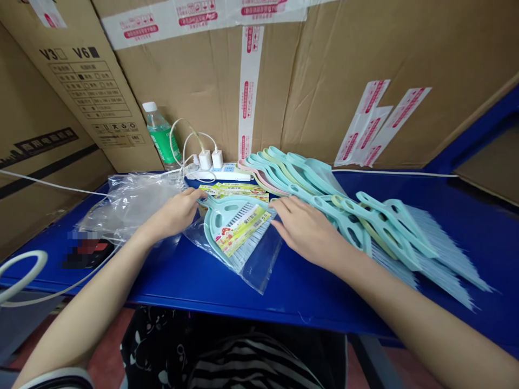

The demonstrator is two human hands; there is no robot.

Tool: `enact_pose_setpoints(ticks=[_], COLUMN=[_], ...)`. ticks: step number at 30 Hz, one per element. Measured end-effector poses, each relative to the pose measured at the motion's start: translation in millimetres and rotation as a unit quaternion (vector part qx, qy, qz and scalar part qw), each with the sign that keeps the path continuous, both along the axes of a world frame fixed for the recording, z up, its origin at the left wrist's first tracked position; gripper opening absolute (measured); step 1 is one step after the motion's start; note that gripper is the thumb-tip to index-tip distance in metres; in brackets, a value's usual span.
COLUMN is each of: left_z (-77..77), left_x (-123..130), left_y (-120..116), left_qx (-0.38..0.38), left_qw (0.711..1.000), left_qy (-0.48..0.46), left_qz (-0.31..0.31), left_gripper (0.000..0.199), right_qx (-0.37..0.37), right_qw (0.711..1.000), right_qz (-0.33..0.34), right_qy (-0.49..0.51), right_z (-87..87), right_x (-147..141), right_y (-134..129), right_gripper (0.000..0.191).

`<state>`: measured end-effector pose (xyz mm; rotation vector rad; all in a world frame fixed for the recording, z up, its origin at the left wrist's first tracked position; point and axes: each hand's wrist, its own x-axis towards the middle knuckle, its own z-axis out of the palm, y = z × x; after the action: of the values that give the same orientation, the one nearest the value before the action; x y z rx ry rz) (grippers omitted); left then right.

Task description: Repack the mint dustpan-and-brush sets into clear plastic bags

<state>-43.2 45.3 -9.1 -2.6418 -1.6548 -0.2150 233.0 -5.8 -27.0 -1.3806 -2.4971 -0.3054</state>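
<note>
Striped clothing (pixel 251 362) is showing closest to us, just below the edge of the blue surface (pixel 182 275). On it a clear bag (pixel 263 273) is lying flat, enclosing a mint dustpan (pixel 210 208), pale bristles (pixel 252 248) and a yellow label card (pixel 243 229). Our left grip (pixel 178 213) is pinching narrowly at its upper left corner; our right grip (pixel 302 227), fingers bent and thumb partly apart, is touching the upper right side, and we cannot tell whether it is clasping anything. We are presumably spanning both sides to steady it. Brushes (pixel 446 251) are overlapping at right, probably for easy reach; loose plastic bags (pixel 133 202) are lying at left. Farther off, a power strip (pixel 233 174) and a bottle (pixel 161 138) are sitting before cardboard (pixel 194 70).
</note>
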Motion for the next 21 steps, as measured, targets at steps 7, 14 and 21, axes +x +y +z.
enact_pose_setpoints(ticks=[7,14,21], left_z=[-2.9,1.1,-3.4], left_x=[5,6,8], left_y=[-1,-4,-2], left_qx=[-0.012,-0.024,-0.015], left_qw=[1.0,0.999,0.999], left_qy=[0.0,-0.021,-0.037], left_qz=[0.01,0.0,-0.022], left_gripper=[0.043,0.044,0.041], right_qx=[-0.056,-0.063,-0.065], right_qw=[0.998,0.994,0.994], right_qz=[0.01,0.009,0.04], right_qy=[0.036,0.089,0.081], right_z=[-21.0,-23.1,-21.2], right_x=[6,6,2], right_y=[15,19,15], right_gripper=[0.065,0.064,0.043])
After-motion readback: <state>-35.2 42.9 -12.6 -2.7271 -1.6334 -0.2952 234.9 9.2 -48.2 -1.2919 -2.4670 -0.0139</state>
